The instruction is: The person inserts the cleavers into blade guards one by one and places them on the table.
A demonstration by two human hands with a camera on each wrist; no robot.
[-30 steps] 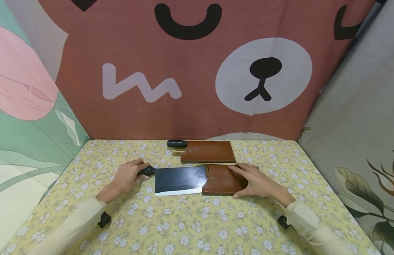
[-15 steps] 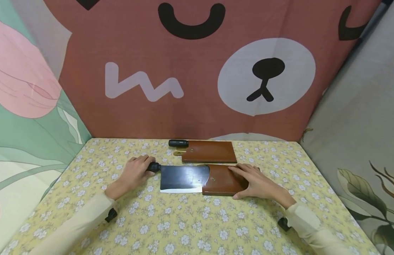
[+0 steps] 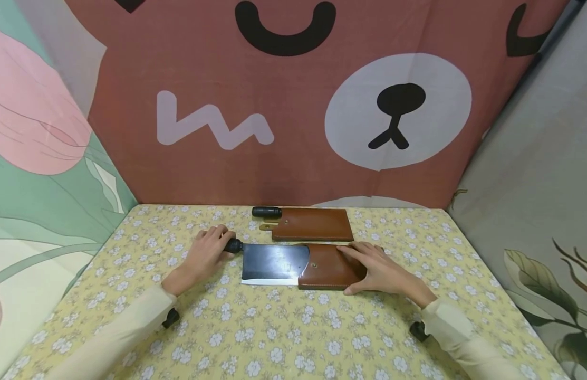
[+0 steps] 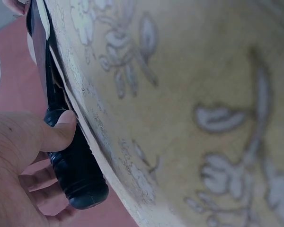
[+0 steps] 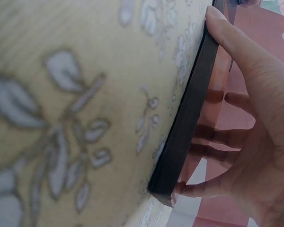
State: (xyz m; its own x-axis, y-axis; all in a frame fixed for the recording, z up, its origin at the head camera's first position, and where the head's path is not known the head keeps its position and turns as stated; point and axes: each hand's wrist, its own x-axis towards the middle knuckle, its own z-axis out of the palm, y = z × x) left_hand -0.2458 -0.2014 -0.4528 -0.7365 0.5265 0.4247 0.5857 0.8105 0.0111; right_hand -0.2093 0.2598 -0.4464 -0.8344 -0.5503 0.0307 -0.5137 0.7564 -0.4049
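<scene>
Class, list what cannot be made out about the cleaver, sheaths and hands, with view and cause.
Far end of the cleaver's blade: head view, inside the front sheath.
Part of that sheath's top: head view, under the right hand.
Inside of the rear sheath: head view, hidden by its walls.
Left hand, fingers' ends: left wrist view, behind the handle.

1. Near side: bare tablecloth (image 3: 284, 332) between the forearms, room to pass up to the cleaver (image 3: 274, 261).
2. Far side: rear sheath (image 3: 314, 224) lies just behind front sheath (image 3: 317, 269), narrow gap; backdrop (image 3: 203, 179) blocks beyond.
3. Ends blocked: left hand (image 3: 204, 253) on cleaver handle, right hand (image 3: 385, 272) across front sheath.
</scene>
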